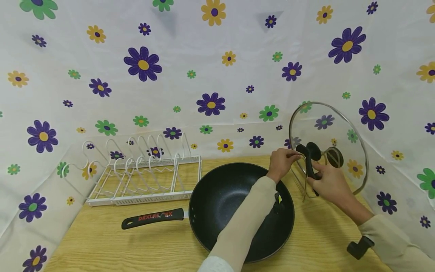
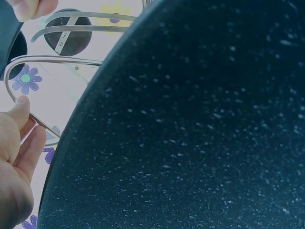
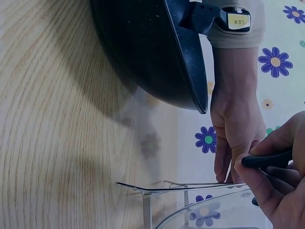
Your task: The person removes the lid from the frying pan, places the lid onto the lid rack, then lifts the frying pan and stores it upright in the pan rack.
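A clear glass lid (image 1: 326,117) with a metal rim stands nearly upright at the right, at a thin metal wire stand (image 1: 304,190). My right hand (image 1: 331,183) grips the lid's black handle (image 1: 309,164), fingers curled round it in the right wrist view. With thumb and fingertips my left hand (image 1: 280,162) pinches the stand's wire loop (image 2: 57,58), close beside the handle. The left forearm reaches across a black wok (image 1: 217,196), covering part of its inside. In the left wrist view the wok's dark surface (image 2: 181,124) hides most of the scene.
The wok's long black handle (image 1: 153,218) points left over the wooden table (image 1: 102,245). Behind it sits a white wire rack (image 1: 153,197) with upright curved dividers. A black round disc (image 1: 334,156) shows behind the lid. Flower-printed sheeting (image 1: 183,94) encloses the back and sides.
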Motion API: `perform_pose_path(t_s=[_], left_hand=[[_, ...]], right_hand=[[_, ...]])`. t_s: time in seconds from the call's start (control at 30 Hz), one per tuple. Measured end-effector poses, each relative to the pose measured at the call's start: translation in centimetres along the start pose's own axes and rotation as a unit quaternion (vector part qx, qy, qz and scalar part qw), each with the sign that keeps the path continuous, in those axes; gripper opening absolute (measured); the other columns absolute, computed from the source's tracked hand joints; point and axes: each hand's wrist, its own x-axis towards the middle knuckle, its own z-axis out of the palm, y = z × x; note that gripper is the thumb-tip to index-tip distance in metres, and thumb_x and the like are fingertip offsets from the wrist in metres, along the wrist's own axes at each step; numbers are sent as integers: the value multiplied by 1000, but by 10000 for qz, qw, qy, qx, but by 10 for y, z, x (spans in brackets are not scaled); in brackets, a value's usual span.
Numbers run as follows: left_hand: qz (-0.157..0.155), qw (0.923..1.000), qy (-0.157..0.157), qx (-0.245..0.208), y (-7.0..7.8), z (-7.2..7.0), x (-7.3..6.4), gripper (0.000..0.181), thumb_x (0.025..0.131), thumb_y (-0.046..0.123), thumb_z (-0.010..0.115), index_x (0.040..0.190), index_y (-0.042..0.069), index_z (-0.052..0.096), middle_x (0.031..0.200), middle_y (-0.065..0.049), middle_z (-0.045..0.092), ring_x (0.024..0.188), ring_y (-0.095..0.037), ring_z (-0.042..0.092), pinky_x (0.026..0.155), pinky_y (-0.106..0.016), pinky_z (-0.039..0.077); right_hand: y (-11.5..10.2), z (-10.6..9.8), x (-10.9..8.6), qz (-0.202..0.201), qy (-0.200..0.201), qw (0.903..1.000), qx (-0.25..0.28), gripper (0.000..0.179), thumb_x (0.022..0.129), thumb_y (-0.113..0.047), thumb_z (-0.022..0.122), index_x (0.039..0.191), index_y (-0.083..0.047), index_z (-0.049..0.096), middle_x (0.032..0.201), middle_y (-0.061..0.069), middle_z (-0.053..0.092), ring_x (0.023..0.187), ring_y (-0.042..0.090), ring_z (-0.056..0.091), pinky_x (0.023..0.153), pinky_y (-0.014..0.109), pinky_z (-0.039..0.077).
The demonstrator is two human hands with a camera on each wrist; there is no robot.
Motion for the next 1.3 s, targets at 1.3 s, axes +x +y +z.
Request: perform_pose_path(t_s=[1.3], left_hand=[[6,9997,5,-238,-2,-2,0,19,98,27,69,105,15,82,101,2,79,91,-5,72,73,-12,51]], right_hand=[[-1,4,1,-18,118,9998,-158,59,92,-11,68,142,13,48,83,21,75,60,19,71,46,32,42]])
